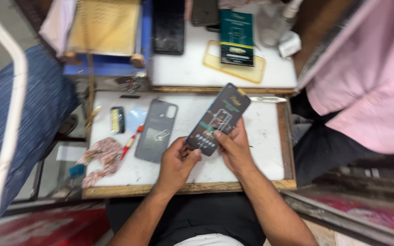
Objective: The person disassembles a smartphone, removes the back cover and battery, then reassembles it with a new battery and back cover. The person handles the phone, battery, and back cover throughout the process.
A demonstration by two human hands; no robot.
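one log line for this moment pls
left hand: grips dark flat package low end | right hand: holds its right edge | grey phone case: on white worktop

— From where did the single head-worn camera look?

— It looked almost straight down from above the person's lap onto the white desk, with the forearms entering from the bottom edge.

— How near was it?

— Close: the left hand and right hand sat near mid-frame, holding up a dark flat package that filled much of the centre, slightly blurred.

— Which way did it face?

— Forward and down, away from the wearer; a second white-topped desk lay along the top edge. A pink-shirted person stood at right, a blue-clad one at left.

— Any shared ground between views?

— Only one view was supplied.
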